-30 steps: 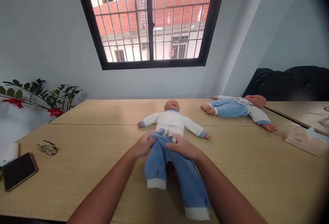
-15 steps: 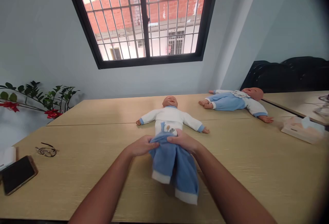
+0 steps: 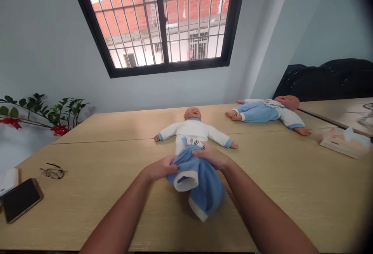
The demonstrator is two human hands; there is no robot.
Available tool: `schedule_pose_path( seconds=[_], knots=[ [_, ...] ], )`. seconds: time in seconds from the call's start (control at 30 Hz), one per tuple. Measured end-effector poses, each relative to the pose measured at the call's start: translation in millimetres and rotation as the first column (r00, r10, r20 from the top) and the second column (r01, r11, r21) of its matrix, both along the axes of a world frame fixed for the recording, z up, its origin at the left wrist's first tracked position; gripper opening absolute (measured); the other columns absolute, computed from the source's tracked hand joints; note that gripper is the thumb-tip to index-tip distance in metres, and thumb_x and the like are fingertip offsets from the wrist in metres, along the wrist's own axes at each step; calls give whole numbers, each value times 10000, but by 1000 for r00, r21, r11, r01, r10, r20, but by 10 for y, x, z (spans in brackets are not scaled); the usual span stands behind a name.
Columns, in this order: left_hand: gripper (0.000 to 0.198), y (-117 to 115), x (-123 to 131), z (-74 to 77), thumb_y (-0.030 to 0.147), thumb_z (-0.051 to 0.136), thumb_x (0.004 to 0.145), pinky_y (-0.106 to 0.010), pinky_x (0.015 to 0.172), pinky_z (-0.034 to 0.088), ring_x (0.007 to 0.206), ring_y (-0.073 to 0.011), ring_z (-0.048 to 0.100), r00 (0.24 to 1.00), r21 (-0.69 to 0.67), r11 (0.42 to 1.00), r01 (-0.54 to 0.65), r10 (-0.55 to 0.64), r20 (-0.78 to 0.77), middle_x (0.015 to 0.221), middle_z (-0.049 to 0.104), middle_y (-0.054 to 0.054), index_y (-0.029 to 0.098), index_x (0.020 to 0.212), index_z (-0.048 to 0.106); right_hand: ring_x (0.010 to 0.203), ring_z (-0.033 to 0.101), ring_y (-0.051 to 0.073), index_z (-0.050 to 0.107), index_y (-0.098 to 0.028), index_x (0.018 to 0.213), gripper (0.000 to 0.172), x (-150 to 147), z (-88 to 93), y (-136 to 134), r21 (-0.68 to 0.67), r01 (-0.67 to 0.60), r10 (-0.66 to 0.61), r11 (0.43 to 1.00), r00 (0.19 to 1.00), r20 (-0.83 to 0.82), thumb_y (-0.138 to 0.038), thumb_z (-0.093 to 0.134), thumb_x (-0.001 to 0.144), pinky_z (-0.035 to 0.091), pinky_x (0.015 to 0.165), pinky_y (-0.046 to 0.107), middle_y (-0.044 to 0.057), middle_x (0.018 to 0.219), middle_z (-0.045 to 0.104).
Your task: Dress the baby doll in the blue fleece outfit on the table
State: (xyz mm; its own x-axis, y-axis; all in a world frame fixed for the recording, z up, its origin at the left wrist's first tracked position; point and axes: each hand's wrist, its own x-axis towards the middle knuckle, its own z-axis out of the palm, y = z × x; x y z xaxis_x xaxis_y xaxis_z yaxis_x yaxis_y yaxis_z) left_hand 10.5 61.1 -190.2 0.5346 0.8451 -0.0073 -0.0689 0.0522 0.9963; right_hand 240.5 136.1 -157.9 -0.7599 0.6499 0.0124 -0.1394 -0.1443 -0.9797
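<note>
Blue baby pants with white cuffs hang from my two hands in front of a baby doll. My left hand is closed on the pants' left side, near one bunched leg whose white cuff faces me. On the other side, my right hand pinches the fabric near the waist. The doll lies on its back in a white top with blue cuffs, arms spread. A printed face pattern shows just above the pants. The doll's legs are hidden behind the pants and my hands.
A second doll in blue pants lies at the back right. Near the right edge stands a tissue box. Glasses and a phone lie at left, beyond them a plant. Black chairs stand behind.
The pants' legs have swung up and bunched; the left leg's cuff is raised and now opens toward me. Both hands keep their hold, nearly in the same place.
</note>
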Motion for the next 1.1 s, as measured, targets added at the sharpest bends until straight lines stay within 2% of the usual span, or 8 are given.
schedule_pose_path(
  seconds=[0.13, 0.3, 0.5, 0.7, 0.87, 0.97, 1.03, 1.1],
  knots=[
    [700, 19, -69, -26, 663, 887, 615, -344, 767, 561, 902, -287, 709, 988, 20, 1000, 22, -19, -153, 974, 770, -94, 126, 1044, 756, 1018, 732, 261, 681, -175, 1222, 639, -62, -51, -55, -48, -6, 1, 999, 996, -86, -480, 902, 705, 542, 1021, 430, 102, 1149, 761],
    [602, 80, 10, -67, 665, 740, 818, -368, 892, 545, 966, -275, 716, 928, 43, 942, -333, 319, 192, 1039, 776, -119, 129, 1092, 735, 1069, 714, 260, 669, -186, 1261, 663, -76, -82, -40, -42, -98, 100, 994, 994, 43, -492, 896, 718, 536, 1023, 421, 91, 1169, 757],
    [585, 5, 180, -31, 660, 677, 872, -415, 943, 539, 983, -290, 721, 878, -136, 945, -299, 328, 350, 1041, 767, -119, 154, 1166, 692, 1095, 707, 264, 665, -175, 1263, 685, -50, -55, 39, 42, -89, 88, 995, 996, 25, -460, 920, 695, 539, 1020, 420, 96, 1213, 747],
    [586, -82, 48, 111, 612, 855, 684, -377, 749, 556, 736, -246, 682, 998, 23, 1000, 21, -19, -66, 820, 733, -70, 171, 1045, 717, 1045, 709, 244, 679, -161, 1225, 615, 3, 42, -9, 103, -202, 198, 974, 979, 49, -447, 897, 726, 556, 969, 393, 91, 1150, 757],
    [453, -154, 114, 253, 177, 796, 641, -363, 880, 557, 945, -257, 696, 861, 155, 980, 120, -25, -509, 1024, 764, -11, 197, 1087, 721, 961, 709, 225, 716, -136, 1039, 590, 86, -5, -71, -82, -534, 539, 842, 823, 179, -607, 861, 715, 553, 946, 369, 81, 1043, 757],
    [542, -192, 221, 274, 138, 721, 658, -362, 901, 560, 1030, -271, 695, 863, 197, 978, 72, 38, -504, 1136, 761, -30, 205, 1195, 681, 1033, 710, 257, 709, -166, 1066, 669, 92, 18, -40, -97, -302, 316, 948, 926, 207, -785, 515, 905, 546, 997, 424, 105, 1084, 753],
    [547, -215, 280, 274, 153, 696, 665, -372, 884, 569, 1028, -279, 702, 857, 224, 973, 46, 77, -509, 1145, 763, -43, 208, 1209, 673, 1081, 697, 279, 695, -166, 1086, 698, 51, 122, -37, 160, -83, 43, 984, 970, 238, -743, 313, 1000, 522, 1040, 476, 126, 1115, 744],
    [470, -238, 319, 266, 183, 692, 652, -385, 844, 576, 957, -283, 718, 825, 249, 967, 57, 95, -557, 1071, 780, -36, 215, 1121, 709, 1200, 645, 301, 676, -165, 1134, 591, -19, 283, -129, 563, 161, -273, 811, 954, 120, -634, 328, 1043, 455, 1117, 520, 150, 1240, 706]
  ],
)
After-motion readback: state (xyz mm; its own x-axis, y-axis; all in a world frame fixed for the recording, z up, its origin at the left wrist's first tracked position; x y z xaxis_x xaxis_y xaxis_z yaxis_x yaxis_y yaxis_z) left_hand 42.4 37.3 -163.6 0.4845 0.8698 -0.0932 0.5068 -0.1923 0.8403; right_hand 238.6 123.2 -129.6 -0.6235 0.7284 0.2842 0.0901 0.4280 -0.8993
